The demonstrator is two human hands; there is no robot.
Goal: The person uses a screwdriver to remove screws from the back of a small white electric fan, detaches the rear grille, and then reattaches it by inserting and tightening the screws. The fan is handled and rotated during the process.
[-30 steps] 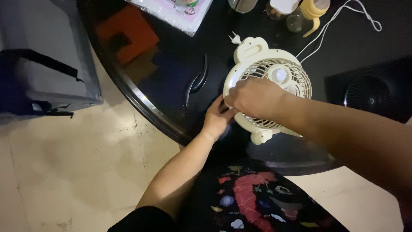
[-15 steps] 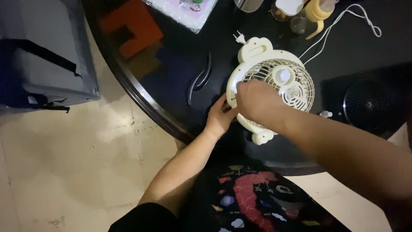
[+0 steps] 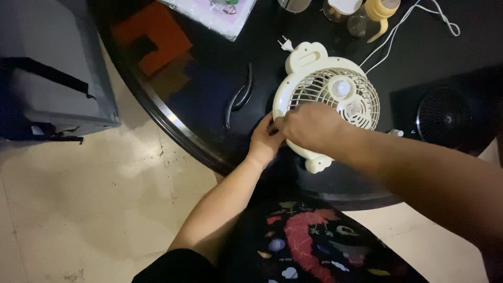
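Staying put since a second ago, both hands work the cream fan [image 3: 335, 99] lying mid-frame on the dark surface [image 3: 209, 89]: right hand [image 3: 309, 128] clenched on its rim, left hand [image 3: 266, 139] pinching the edge (grille not yet off).

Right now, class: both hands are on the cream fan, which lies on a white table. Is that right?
Not quite. The head view shows the table is black, not white. The rest holds: the left hand and right hand are both on the cream fan lying on it.
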